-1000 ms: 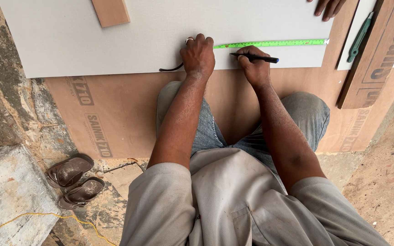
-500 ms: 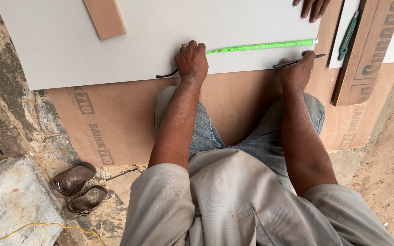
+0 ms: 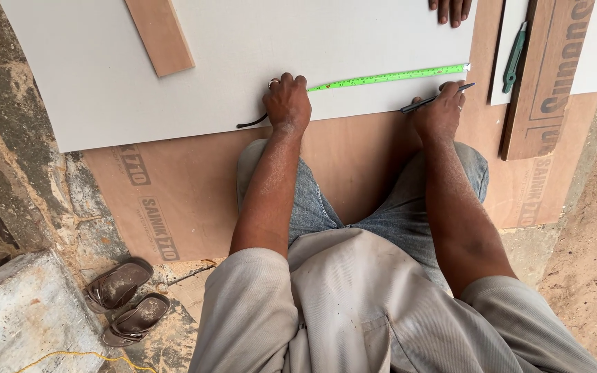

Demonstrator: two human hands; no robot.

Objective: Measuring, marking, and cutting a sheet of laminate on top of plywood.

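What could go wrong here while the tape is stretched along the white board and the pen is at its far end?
The left hand alone pins the green tape measure; if it slips, the tape may shift or skew. The right hand holds the pen near the white board corner, so a mark could land off the line. Another person's hand rests on the board's far edge; a nudge might move it.

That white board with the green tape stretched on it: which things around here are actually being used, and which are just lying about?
In use:
white board, being measured
green tape measure, pinned by the left hand
dark pencil, in the right hand

Lying about:
wooden strip on the board
green-handled tool
pair of sandals
another person's hand rests on the board's far edge
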